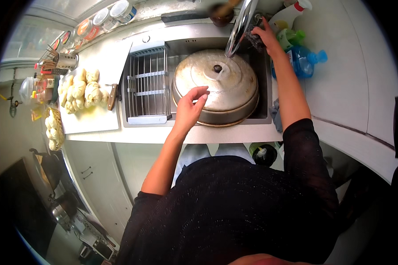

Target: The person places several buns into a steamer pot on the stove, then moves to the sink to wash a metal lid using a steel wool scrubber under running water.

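A large round metal pan lid [199,69] with a small dark knob rests in the sink, on the rim of a wide pan. My left hand [192,106] hovers over its near side, thumb and fingers apart, holding nothing. Behind the faucet spout [235,36], at the sink's far right corner, my right hand [267,38] is beside a dark steel-wool scrubber [254,39]. Its index finger points out, and whether the fingers grip the scrubber is unclear. The spout ends above the lid.
A wire drying rack [149,86] spans the sink's left part. Left of it, a white board [96,124] holds garlic bulbs [78,91] and a wooden-handled knife [112,97]. Bottles, one a blue detergent bottle [301,61], stand right of the sink; a grey cloth [276,116] lies nearer.
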Tool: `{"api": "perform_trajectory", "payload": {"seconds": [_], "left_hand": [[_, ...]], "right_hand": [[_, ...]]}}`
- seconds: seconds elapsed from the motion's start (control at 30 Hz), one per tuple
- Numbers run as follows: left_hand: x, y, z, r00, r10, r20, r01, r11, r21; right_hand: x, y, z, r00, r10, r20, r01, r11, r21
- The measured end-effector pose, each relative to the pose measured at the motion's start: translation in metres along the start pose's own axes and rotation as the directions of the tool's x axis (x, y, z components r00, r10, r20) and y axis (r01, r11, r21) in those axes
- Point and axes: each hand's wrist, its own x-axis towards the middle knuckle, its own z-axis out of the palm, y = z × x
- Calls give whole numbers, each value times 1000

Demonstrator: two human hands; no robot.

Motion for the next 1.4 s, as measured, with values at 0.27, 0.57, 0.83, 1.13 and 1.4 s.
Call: {"api": "perform_trajectory", "payload": {"seconds": [0.27, 0.57, 0.83, 1.13, 1.4], "left_hand": [[33, -21, 26, 918, 386, -86, -286, 798, 531], [55, -63, 57, 845, 529, 79, -401, 529, 748], [59, -64, 61, 844, 532, 65, -387, 521, 761], [60, -57, 64, 842, 528, 113, -413, 494, 765], [53, -58, 61, 876, 476, 73, -358, 542, 760]], "right_hand": [[-144, 41, 15, 957, -288, 23, 274, 880, -389], [-235, 73, 47, 894, -433, 115, 343, 496, -798], [-199, 95, 37, 918, -397, 9, 214, 476, -853], [-135, 97, 27, 962, -269, 42, 148, 388, -910], [-223, 85, 33, 913, -404, 61, 276, 499, -821]]}}
